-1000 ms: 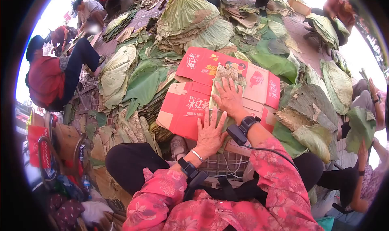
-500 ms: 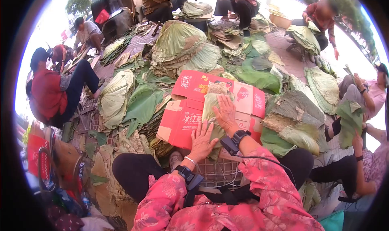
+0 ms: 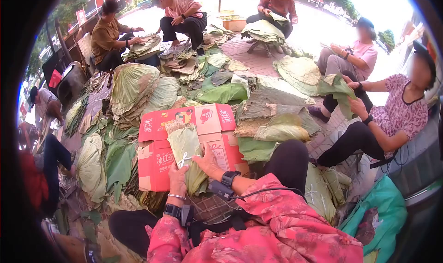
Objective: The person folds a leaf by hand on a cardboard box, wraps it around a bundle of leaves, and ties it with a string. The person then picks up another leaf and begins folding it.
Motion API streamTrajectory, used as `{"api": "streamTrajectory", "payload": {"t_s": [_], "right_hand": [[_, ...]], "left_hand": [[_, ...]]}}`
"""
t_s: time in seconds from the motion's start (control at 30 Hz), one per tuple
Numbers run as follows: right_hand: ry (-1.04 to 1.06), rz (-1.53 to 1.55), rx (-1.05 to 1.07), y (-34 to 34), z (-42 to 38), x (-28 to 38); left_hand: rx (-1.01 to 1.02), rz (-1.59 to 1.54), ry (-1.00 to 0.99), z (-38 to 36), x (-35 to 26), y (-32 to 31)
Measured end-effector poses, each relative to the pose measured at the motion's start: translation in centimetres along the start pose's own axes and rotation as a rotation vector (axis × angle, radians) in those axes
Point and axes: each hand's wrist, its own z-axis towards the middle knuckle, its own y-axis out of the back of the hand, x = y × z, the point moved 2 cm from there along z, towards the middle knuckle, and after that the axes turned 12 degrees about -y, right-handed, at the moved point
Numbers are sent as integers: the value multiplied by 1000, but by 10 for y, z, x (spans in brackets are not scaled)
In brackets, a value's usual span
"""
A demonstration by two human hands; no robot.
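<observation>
A folded bundle of pale green leaves (image 3: 185, 145) lies on a flattened red cardboard box (image 3: 157, 159), with a white string tied around its middle. At the bundle's left side is my left hand (image 3: 177, 177), fingers closed at the string's end. My right hand (image 3: 208, 163) grips the bundle's right edge by the string, its thumb pointing at the knot. Both wrists carry black straps with small devices.
Stacks of large dried leaves (image 3: 131, 94) lie beyond the box, more leaves (image 3: 281, 120) to its right. A green bag (image 3: 380, 214) is at the lower right. Several people sit around, one in a patterned top (image 3: 397, 108) holding a leaf.
The view has turned to the right. My hands, which lay flat and spread on the bundle, are now drawn together at its string with the fingers closed. The white string now shows.
</observation>
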Motion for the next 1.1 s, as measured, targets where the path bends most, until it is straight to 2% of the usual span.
{"api": "streamTrajectory", "payload": {"t_s": [0.03,0.07,0.17,0.27,0.3,0.33,0.37,0.43,0.5,0.53,0.57,0.67,0.73,0.8,0.87,0.9,0.93,0.97,1.03,1.07,1.1], "right_hand": [[-103,83,12,6,-6,6],[-204,167,26,11,-9,9],[-444,765,369,20,-1,0],[-315,789,335,61,-1,34],[-295,761,288,87,-13,63],[-236,860,310,106,-9,67],[-263,798,242,136,-14,84],[-141,769,90,198,-28,108],[-14,607,-21,263,-40,115],[77,549,-184,284,-61,127],[56,552,-119,329,-46,106],[-3,372,-413,409,-81,75],[-70,167,-302,431,-113,53],[-172,182,-202,436,-131,13],[-369,314,-128,448,-143,-66],[-430,227,-220,457,-153,-111],[-530,243,-234,490,-150,-196],[-723,388,-217,476,-160,-219],[-796,125,-279,459,-167,-251],[-800,-103,-317,456,-170,-260],[-776,-334,-353,451,-168,-256]], "left_hand": [[40,-103,96,-3,-5,-3],[65,-176,101,-4,-6,-6],[173,-147,-45,-16,-31,-36],[225,-313,-3,-22,-59,-63],[248,-273,12,-20,-62,-67],[253,-228,23,-20,-66,-66],[244,-182,35,-24,-70,-59],[160,62,66,-20,-55,-44],[98,125,93,-23,-34,-31],[95,108,156,-29,-22,-29],[94,85,222,-37,-8,-28],[163,93,443,-67,36,-26],[241,142,525,-85,56,-23],[207,188,611,-92,61,-17],[152,253,682,-87,70,-6],[37,269,739,-84,77,1],[-95,304,716,-80,82,7],[-231,339,690,-75,89,15],[-409,325,212,-49,140,51],[-486,326,-30,-40,150,65],[-470,225,-102,-36,143,70]]}}
